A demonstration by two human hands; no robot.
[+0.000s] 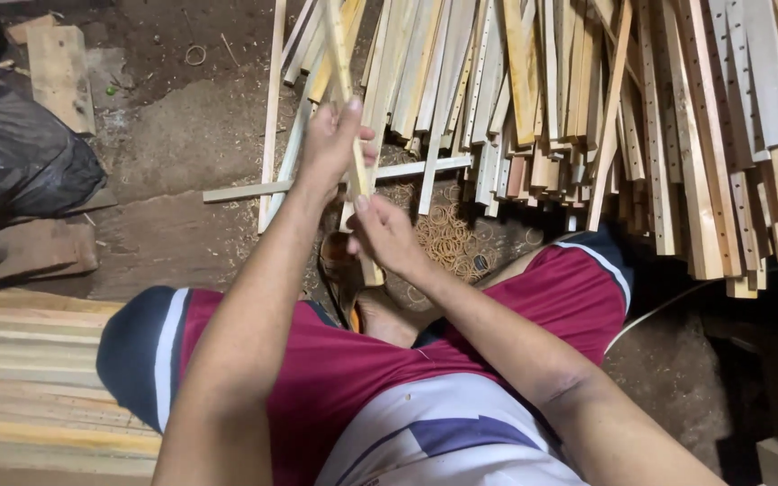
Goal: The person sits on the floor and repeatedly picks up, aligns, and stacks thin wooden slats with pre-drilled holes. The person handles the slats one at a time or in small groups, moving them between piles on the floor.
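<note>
Seated over the dirt floor [164, 135], my left hand [330, 148] and right hand [387, 236] have their fingers clamped on a thin wooden slat [353, 135] held upright before the slat pile [587, 108]; its rough edges could splinter my skin if either grip slides.

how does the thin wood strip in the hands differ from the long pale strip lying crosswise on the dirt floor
The thin pale wooden strip is held by the left hand and right hand; the long pale wooden strip lying crosswise rests untouched on the dirt floor. The held strip runs nearly straight away from the person; the floor strip runs left to right. The held one looks yellower. Both are narrow, flat, cut wood.
</note>
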